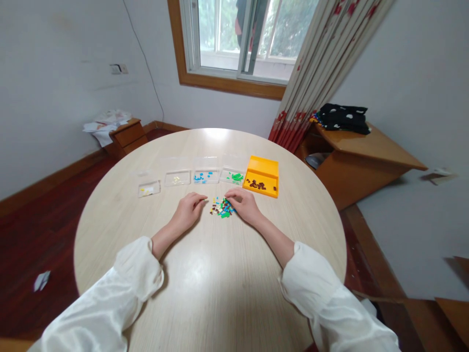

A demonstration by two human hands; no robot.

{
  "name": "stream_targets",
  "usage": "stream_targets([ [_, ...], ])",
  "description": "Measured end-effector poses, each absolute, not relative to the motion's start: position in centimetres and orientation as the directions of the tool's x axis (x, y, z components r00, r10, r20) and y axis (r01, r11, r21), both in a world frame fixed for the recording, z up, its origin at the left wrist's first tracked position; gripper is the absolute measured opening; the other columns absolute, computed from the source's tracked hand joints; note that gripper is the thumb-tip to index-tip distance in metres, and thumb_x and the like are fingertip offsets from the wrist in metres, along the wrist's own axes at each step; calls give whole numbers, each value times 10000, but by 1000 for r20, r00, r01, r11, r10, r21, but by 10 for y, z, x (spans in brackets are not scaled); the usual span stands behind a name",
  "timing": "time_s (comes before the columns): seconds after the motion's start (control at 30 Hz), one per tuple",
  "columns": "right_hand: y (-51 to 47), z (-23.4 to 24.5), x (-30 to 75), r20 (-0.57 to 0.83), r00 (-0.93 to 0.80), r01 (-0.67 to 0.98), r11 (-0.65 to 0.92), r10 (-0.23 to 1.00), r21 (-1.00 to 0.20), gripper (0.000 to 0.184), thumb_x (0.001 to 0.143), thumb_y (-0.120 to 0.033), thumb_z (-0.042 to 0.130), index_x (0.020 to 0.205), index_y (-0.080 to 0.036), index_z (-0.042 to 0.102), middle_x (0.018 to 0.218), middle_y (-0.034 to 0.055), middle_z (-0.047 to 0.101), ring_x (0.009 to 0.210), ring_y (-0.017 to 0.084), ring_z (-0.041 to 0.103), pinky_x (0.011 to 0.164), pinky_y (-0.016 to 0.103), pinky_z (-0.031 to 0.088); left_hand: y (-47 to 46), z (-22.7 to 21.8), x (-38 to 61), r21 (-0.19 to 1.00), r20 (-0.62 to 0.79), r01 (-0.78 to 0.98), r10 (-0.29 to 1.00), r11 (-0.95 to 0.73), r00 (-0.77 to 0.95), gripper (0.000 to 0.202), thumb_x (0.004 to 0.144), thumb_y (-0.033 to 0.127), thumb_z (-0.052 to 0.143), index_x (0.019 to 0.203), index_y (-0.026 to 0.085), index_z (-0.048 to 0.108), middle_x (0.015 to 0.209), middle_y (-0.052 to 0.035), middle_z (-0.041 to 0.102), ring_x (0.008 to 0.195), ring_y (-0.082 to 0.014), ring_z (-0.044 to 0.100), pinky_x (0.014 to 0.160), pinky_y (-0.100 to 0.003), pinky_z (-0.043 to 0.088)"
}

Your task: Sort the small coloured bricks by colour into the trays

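A mixed pile of small building bricks (223, 209) in green, blue, brown, yellow and cream lies on the round table (205, 274). My left hand (188, 210) is closed in a pinch just left of the pile, with a tiny greenish brick (205, 200) showing at its fingertips. At the pile's right side, my right hand (245, 204) has its fingers pressed together over the bricks. What those fingers hold, if anything, is hidden.
Behind the pile stand open clear boxes: one with yellow pieces (149, 194), one with cream pieces (166, 185), one with blue (196, 183), one with green (224, 181). An orange box (273, 168) holds brown bricks. A wooden cabinet (370, 151) stands right of the table.
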State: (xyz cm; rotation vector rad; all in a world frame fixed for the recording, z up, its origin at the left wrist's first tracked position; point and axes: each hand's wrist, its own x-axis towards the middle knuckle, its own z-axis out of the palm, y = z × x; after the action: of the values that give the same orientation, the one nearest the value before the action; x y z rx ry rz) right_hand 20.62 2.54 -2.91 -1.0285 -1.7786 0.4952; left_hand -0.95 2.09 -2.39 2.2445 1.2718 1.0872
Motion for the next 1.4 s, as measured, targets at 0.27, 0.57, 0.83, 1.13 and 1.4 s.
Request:
stream_targets([
  [0.27, 29, -32, 203, 284, 52, 135, 275, 957, -952, 183, 661, -259, 647, 817, -171, 684, 795, 44, 701, 716, 180, 663, 700, 336, 556, 17, -25, -5, 680, 413, 514, 852, -524, 322, 210, 829, 233, 511, 920, 169, 689, 826, -67, 693, 725, -158, 601, 682, -274, 468],
  [0.57, 27, -29, 203, 263, 40, 135, 256, 964, -957, 221, 713, -376, 624, 769, -168, 676, 738, 41, 685, 650, 174, 661, 644, 324, 562, 16, -21, -3, 675, 433, 491, 835, -551, 341, 211, 820, 194, 498, 907, 156, 686, 755, -55, 641, 653, -133, 549, 611, -245, 436],
  [0.83, 27, -31, 204, 255, 37, 159, 246, 966, -956, 233, 723, -386, 615, 796, -173, 676, 766, 37, 687, 641, 163, 648, 617, 307, 555, 16, -21, -3, 705, 383, 513, 871, -490, 308, 197, 803, 256, 539, 887, 161, 690, 759, -51, 682, 630, -135, 558, 614, -253, 440],
  [1.13, 28, -31, 206, 399, 9, 302, 378, 917, -875, 160, 714, -248, 604, 824, -175, 695, 863, 52, 709, 788, 174, 640, 752, 332, 525, 15, -19, -4, 732, 368, 522, 899, -438, 238, 121, 742, 278, 602, 751, 169, 655, 637, -8, 626, 573, -122, 518, 565, -242, 410],
  [1.4, 48, -23, 192, 472, -12, 347, 446, 881, -825, 136, 712, -208, 592, 780, -163, 700, 805, 57, 704, 756, 172, 637, 725, 315, 521, 16, -16, -3, 742, 352, 541, 917, -395, 188, 175, 691, 258, 642, 597, 169, 523, 542, 46, 487, 526, -99, 432, 529, -224, 343],
])
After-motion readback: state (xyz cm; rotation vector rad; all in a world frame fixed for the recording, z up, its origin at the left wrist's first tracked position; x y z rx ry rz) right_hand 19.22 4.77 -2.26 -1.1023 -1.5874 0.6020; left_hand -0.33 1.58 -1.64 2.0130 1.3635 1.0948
